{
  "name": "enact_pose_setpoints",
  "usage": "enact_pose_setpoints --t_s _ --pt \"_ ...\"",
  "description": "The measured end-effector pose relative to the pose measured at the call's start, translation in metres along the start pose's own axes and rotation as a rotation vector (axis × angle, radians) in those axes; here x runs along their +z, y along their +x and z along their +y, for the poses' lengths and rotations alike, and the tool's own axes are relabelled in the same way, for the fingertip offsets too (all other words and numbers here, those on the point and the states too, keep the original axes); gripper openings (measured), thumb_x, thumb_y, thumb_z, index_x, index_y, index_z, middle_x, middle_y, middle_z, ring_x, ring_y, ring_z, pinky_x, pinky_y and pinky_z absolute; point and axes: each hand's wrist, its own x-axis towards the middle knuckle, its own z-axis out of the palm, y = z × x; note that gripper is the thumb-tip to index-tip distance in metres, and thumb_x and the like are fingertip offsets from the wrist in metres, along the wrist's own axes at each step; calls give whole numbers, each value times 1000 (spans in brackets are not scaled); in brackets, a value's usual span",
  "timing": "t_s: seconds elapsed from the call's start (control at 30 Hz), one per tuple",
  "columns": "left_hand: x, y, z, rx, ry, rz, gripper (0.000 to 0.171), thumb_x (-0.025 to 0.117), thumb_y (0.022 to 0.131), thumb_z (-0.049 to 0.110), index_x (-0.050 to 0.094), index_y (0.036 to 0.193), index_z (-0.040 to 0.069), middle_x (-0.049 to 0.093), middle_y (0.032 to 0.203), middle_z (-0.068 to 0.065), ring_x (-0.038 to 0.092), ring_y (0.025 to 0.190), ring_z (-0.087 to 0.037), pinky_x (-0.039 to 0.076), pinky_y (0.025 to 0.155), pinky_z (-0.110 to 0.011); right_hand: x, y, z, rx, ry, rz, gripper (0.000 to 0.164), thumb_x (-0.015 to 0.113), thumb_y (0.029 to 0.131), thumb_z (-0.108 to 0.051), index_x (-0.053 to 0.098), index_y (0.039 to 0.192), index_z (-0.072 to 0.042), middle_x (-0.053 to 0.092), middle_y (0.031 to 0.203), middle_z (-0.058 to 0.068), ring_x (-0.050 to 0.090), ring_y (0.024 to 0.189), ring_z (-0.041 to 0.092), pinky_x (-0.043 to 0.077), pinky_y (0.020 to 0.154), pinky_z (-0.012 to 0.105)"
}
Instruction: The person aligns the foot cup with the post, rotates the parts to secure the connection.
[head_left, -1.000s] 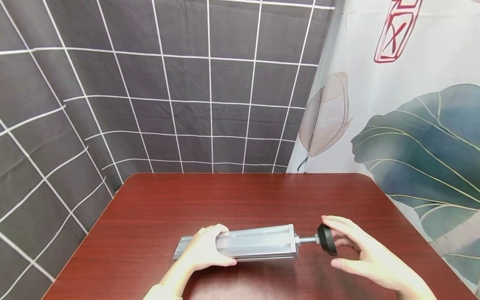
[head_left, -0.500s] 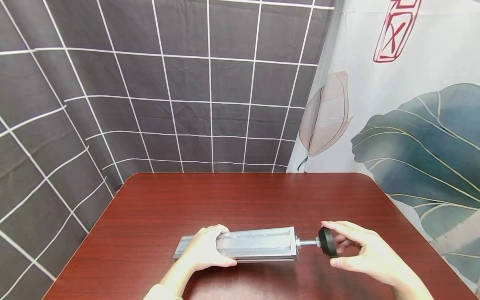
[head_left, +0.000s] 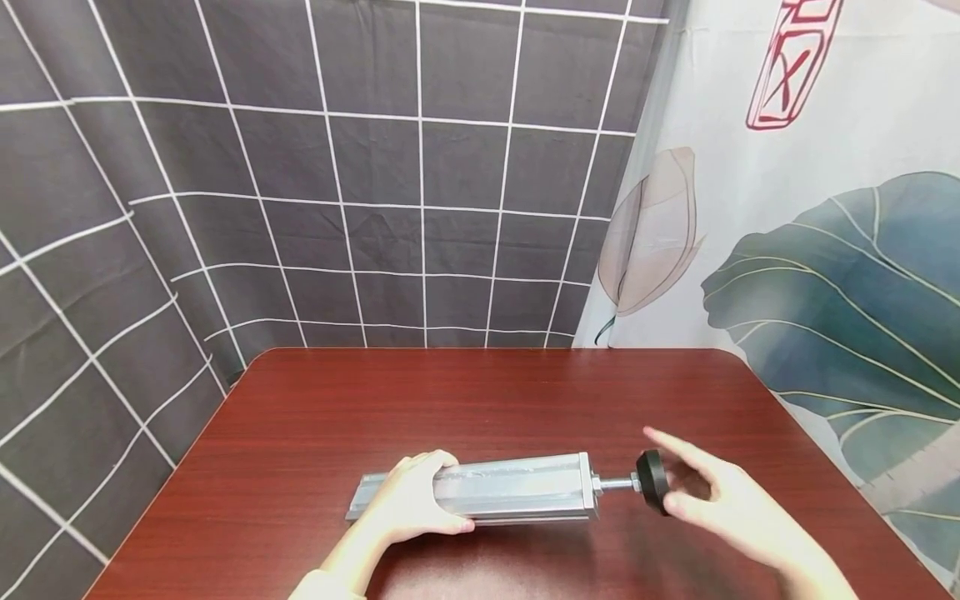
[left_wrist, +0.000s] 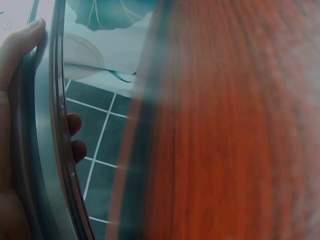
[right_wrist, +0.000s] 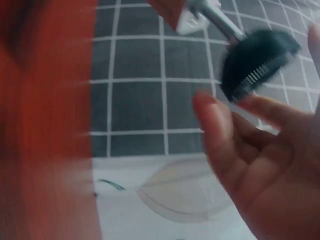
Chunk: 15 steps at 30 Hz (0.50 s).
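My left hand (head_left: 408, 500) grips a silver aluminium profile (head_left: 517, 490) near its left part, with the thumb on the near side. In the left wrist view, fingertips show past the far edge of the profile (left_wrist: 47, 125). From the end plate at its right runs a threaded rod (head_left: 617, 483) with nuts, carrying a black levelling foot (head_left: 652, 481). Beside that foot is my right hand (head_left: 738, 512), its index finger stretched out and its thumb near the rim. In the right wrist view, a finger lies against or close to the underside of the foot (right_wrist: 260, 62); contact is unclear.
A reddish-brown wooden table (head_left: 480, 392) lies under the hands. Behind it hangs a dark grey cloth (head_left: 375, 233) with a white grid. A white curtain (head_left: 735, 200) with leaf prints hangs at the right.
My right hand's fingers have spread from round the black foot, the index finger lifting away. The foot has tilted slightly. My left hand and the profile have stayed nearly still.
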Motion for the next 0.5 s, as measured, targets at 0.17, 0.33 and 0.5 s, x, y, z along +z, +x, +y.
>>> enact_pose_setpoints --t_s 0.17,0.33,0.5 --pt "0 1 -1 -1 -4 -5 64 82 50 56 59 100 23 58 91 16 52 88 -14 44 75 -32 -8 -2 8 -221 -31 -51 90 81 68 -2 31 144 -3 36 143 -1 49 112 2 44 83 17" --pt "-1 1 0 -7 -9 -4 64 83 50 56 59 100 23 58 91 16 52 88 -15 44 75 -33 -5 0 14 -330 -7 -59 81 80 66 3 41 137 2 43 138 2 55 105 6 43 83 14" --pt "-1 0 -1 -11 -11 -14 65 83 50 56 59 101 23 58 91 16 52 88 -15 44 75 -32 -5 -1 12 -288 -57 -28 76 83 66 -4 48 134 -5 50 130 -6 59 89 6 46 74 16"
